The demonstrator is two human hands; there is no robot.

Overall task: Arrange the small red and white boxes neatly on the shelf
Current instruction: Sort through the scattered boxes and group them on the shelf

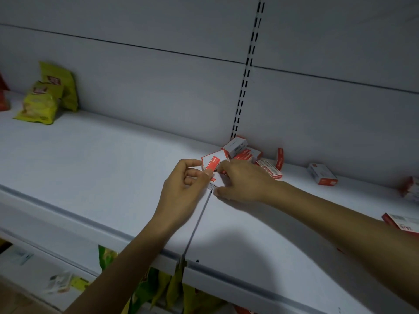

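Your left hand (181,185) pinches a box (212,161) marked "24/6"; your right hand (241,182) grips a second box (213,184) just beneath it.

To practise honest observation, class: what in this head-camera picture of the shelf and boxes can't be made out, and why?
All in the head view:
1. How many held boxes there are: the left hand and right hand cover them.
2. The edge box: cut off by the right frame edge.
3. Print on the pile: too small to read.
4. The lower-shelf items: blurred and dim.
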